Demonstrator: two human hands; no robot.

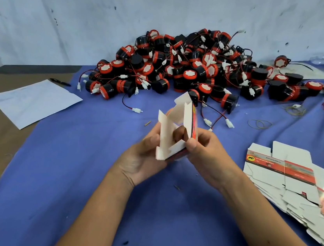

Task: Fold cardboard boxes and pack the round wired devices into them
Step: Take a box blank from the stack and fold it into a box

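Cardboard: a white-backed box [178, 129], half opened out, was held between both hands above the blue cloth [81, 174], its flaps loose at both ends.
Left hand: the left hand [142, 159] cupped the box from below and from the left, fingers curled round its lower edge and thumb against the white panel.
Right hand: the right hand [206, 153] gripped the right side, thumb pinching the printed red face, with one finger showing inside the open sleeve.
Long axis: the box ran away from the person, its near end low by the palms and its far end tilted up toward the pile.
Key relation: the pile of round devices [184, 68] lay straight ahead, past the far end of the box and well apart from both hands; judging by the frame, neither hand looked clearly nearer to it, and a loose device [229, 102] lay forward and to the right.
Flat boxes: the stack of flat boxes [293, 180] lay near the right forearm.
Writing: those boxes carried a red and orange band with a dark animal emblem; the lettering was too blurred to read.
Other things: a sheet of paper [35, 101] and a pen [60, 82] lay to the left, rubber bands [259, 123] to the right.
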